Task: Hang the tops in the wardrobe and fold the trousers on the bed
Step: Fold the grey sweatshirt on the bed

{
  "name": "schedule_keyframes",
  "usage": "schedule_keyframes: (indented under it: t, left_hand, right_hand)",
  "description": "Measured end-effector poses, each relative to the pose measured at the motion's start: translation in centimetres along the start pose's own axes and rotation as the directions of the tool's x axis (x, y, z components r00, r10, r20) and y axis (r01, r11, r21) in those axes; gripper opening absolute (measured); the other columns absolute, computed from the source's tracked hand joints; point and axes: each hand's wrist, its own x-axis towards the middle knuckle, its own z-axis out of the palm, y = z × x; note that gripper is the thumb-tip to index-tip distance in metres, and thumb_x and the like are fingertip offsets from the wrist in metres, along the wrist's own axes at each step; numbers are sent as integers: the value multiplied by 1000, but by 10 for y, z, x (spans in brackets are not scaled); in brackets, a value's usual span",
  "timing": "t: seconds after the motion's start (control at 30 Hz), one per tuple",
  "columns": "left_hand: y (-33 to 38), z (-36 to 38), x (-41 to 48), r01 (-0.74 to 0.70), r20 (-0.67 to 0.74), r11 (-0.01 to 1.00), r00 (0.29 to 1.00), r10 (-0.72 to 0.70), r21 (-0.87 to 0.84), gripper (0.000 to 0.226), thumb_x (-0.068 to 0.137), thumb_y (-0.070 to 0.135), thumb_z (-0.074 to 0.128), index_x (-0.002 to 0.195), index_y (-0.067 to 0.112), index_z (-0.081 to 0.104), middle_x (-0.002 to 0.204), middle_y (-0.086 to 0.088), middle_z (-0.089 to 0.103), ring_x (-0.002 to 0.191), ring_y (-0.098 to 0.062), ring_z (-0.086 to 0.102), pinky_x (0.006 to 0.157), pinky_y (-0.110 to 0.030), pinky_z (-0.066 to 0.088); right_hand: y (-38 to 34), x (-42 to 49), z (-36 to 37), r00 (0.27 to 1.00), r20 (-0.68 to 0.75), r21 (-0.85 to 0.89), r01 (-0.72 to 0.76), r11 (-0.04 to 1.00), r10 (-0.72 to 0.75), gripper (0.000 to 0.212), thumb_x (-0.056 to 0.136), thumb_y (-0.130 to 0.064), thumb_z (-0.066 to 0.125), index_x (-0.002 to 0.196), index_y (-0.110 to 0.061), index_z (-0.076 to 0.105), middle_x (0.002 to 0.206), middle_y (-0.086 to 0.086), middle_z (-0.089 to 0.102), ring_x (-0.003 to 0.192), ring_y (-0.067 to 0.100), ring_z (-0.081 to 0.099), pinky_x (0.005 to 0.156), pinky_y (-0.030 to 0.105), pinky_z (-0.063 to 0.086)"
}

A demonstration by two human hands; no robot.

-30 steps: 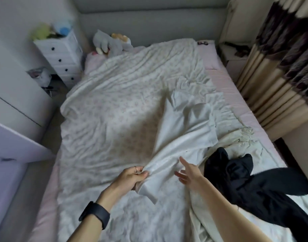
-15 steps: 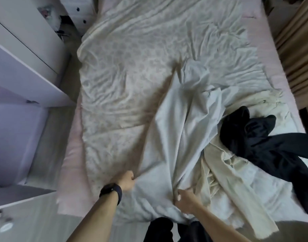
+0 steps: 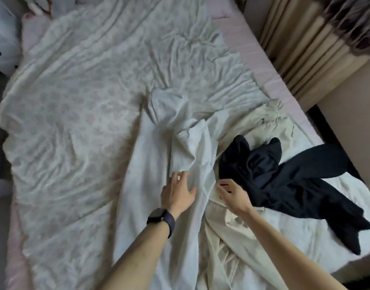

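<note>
White trousers lie lengthwise down the middle of the bed, wrinkled and bunched near their far end. My left hand, a dark watch on its wrist, rests flat on them with fingers spread. My right hand has its fingers curled and pinches the fabric edge where the white trousers meet a cream garment. A black garment sprawls over the cream one, to the right of my right hand.
The bed has a pink sheet and a patterned white duvet. Brown-and-beige curtains hang at the right. A white drawer unit stands at the far left, soft toys at the headboard.
Both hands have moved up from the trousers' near end to their middle. My left hand let go of the fabric and now lies flat; the view has shifted to the right.
</note>
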Motion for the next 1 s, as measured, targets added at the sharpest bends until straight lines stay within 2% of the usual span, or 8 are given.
schedule_keyframes:
  t: [0.1, 0.23, 0.33, 0.53, 0.67, 0.77, 0.87, 1.0]
  left_hand:
    - [38, 11, 58, -68, -25, 984, 997, 73, 164, 63, 96, 51, 52, 150, 27, 31, 152, -1, 32, 134, -27, 40, 100, -41, 44]
    - [49, 38, 95, 36, 112, 947, 991, -75, 319, 82, 92, 58, 60, 156, 34, 16, 156, -8, 28, 132, -35, 45, 100, -45, 43]
    - [40, 53, 105, -6, 42, 903, 999, -13, 430, 41, 102, 23, 46, 143, 22, 41, 144, -7, 52, 119, -33, 59, 89, -40, 49]
    - [18, 21, 73, 90, -115, 996, 989, -90, -8, 18, 91, 29, 56, 99, 23, 71, 96, -7, 72, 87, -36, 60, 65, -33, 41]
    - [-22, -18, 25, 115, -191, 968, 968, -160, -224, 26, 83, 26, 59, 71, 9, 43, 57, -2, 42, 60, -26, 39, 52, -35, 35]
    - [-60, -44, -26, 121, -232, 943, 952, -199, -310, 28, 80, 25, 60, 67, 14, 38, 54, 5, 33, 57, -17, 29, 51, -33, 28]
    - [-123, -68, -88, 226, -273, 883, 894, -356, -410, 27, 81, 23, 62, 63, 11, 44, 53, 6, 35, 56, -16, 33, 53, -32, 29]
    - [-235, -84, -176, 351, -286, 755, 772, -568, -554, 23, 72, 36, 54, 69, 14, 61, 57, 6, 56, 60, -21, 53, 56, -33, 37]
  right_hand:
    - [6, 56, -1, 994, 96, -226, 81, 971, -60, 41, 100, -35, 49, 137, -20, 55, 123, -11, 59, 115, 14, 58, 94, 32, 44]
    - [31, 71, 20, 942, 335, -418, 130, 899, 19, 65, 101, -19, 43, 161, -21, 18, 161, 5, 33, 144, 25, 38, 109, 29, 33]
    - [53, 69, 29, 926, 375, -405, 120, 907, 46, 71, 100, -22, 42, 162, -27, 7, 169, 3, 7, 153, 23, 19, 119, 27, 22]
    - [47, 67, 20, 966, 236, -132, -77, 988, 107, 58, 97, -54, 49, 148, -26, 44, 140, -1, 56, 128, 22, 53, 106, 32, 42]
    - [10, 60, 7, 982, 75, 221, -187, 957, 175, 63, 89, -75, 44, 127, -26, 57, 121, -6, 60, 117, 21, 57, 98, 34, 46]
    - [-15, 57, 13, 992, 21, 207, -128, 970, 126, 57, 79, -88, 41, 94, -34, 52, 90, -10, 57, 89, 19, 56, 68, 21, 45]
    - [-39, 41, 45, 994, 60, 216, -98, 971, 87, 88, 79, -86, 50, 135, -18, 53, 126, 3, 62, 117, 27, 60, 102, 37, 48]
    - [-74, -6, 112, 987, 150, 145, -81, 986, 59, 96, 78, -78, 59, 151, -20, 36, 129, 11, 61, 111, 30, 61, 103, 42, 47]
